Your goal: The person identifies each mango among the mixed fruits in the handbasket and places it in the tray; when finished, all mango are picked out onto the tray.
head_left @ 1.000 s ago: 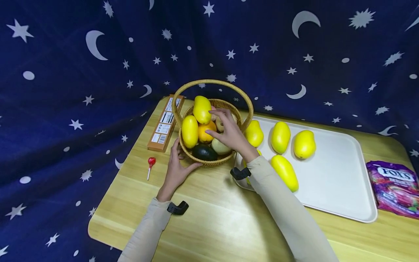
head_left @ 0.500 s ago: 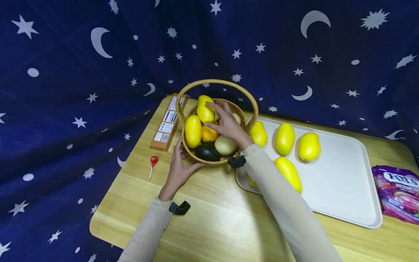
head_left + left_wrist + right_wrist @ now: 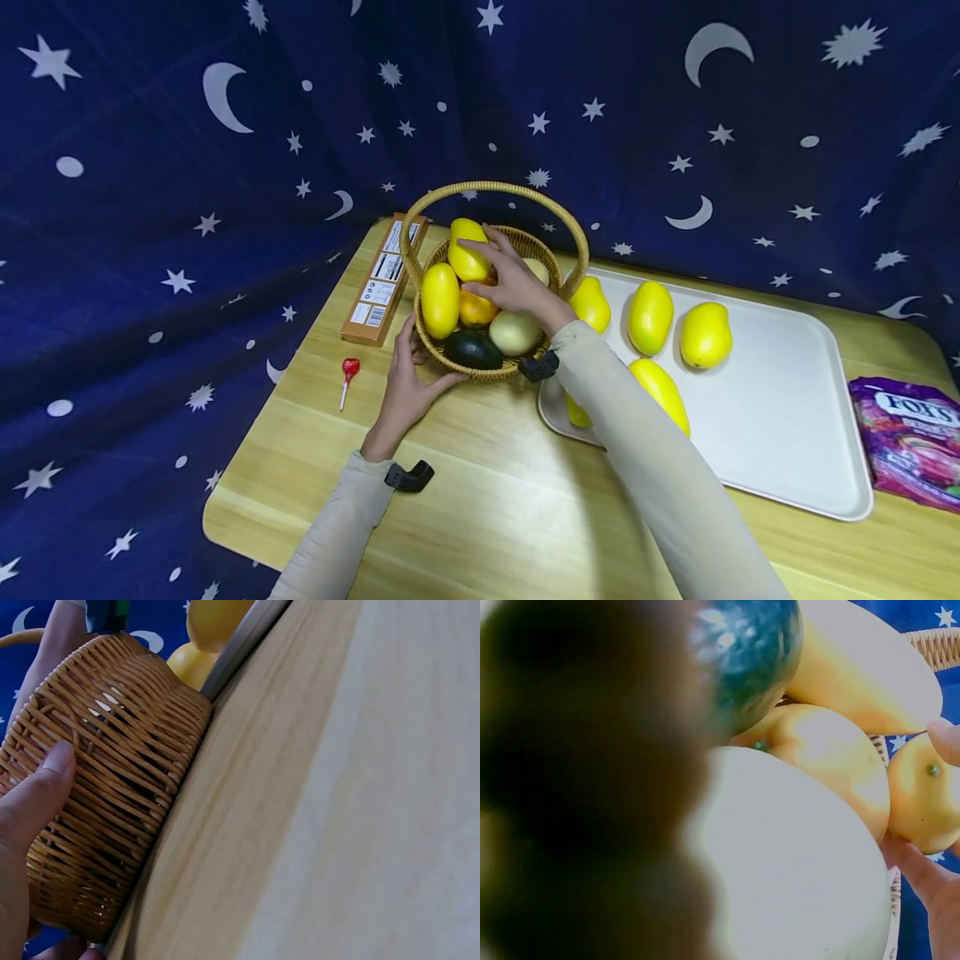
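In the head view a wicker basket (image 3: 442, 360) with an arched handle holds several fruits. My left hand (image 3: 408, 392) grips its near left side, thumb pressed on the woven wall in the left wrist view. My right hand (image 3: 517, 287) reaches into the basket and holds a yellow mango (image 3: 467, 254) at the top left; the right wrist view shows fingers on both sides of this mango (image 3: 922, 799). Around it lie a second mango (image 3: 439, 302), an orange fruit (image 3: 474, 312), a dark green avocado (image 3: 472, 350) and a pale round fruit (image 3: 515, 333).
Right of the basket, a white tray (image 3: 772, 417) bears several mangoes (image 3: 651, 317). A purple candy bag (image 3: 911, 442) lies beyond it. On the left are a long brown box (image 3: 381, 283) and a red lollipop (image 3: 349, 368). A starry blue curtain (image 3: 585, 67) hangs behind the table.
My right hand has moved left over the fruit and its fingers have come round the top mango. My left hand stays on the basket. The view shifts slightly.
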The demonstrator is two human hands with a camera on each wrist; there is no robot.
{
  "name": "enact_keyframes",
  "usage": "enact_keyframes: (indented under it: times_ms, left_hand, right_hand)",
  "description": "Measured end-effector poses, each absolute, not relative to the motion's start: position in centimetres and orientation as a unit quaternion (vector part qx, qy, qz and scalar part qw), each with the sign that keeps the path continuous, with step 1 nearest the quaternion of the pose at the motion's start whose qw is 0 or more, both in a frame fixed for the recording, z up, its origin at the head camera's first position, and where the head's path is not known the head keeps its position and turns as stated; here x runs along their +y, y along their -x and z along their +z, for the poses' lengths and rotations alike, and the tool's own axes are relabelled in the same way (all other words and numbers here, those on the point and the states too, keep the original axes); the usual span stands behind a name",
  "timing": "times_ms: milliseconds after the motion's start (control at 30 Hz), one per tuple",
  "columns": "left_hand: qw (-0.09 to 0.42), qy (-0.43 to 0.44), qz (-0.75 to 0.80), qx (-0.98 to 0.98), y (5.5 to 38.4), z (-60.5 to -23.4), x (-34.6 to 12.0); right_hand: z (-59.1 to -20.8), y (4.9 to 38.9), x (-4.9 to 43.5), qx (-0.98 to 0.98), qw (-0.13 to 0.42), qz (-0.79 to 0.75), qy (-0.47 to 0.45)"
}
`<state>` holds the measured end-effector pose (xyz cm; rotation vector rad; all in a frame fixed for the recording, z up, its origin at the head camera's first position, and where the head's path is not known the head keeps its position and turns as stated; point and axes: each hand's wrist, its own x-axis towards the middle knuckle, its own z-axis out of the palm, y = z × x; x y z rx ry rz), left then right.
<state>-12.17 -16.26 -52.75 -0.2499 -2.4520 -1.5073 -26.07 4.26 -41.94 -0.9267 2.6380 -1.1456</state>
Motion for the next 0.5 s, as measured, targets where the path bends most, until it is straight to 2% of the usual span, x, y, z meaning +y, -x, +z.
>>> enact_keyframes:
  times_ms: [500]
  left_hand:
    - [0.134, 0.093, -0.514, -0.842, 11.99, -52.58, -16.26]
  right_hand:
    - [-42.21, 25.26, 4.84, 0.857, 0.004, -0.426, 0.289]
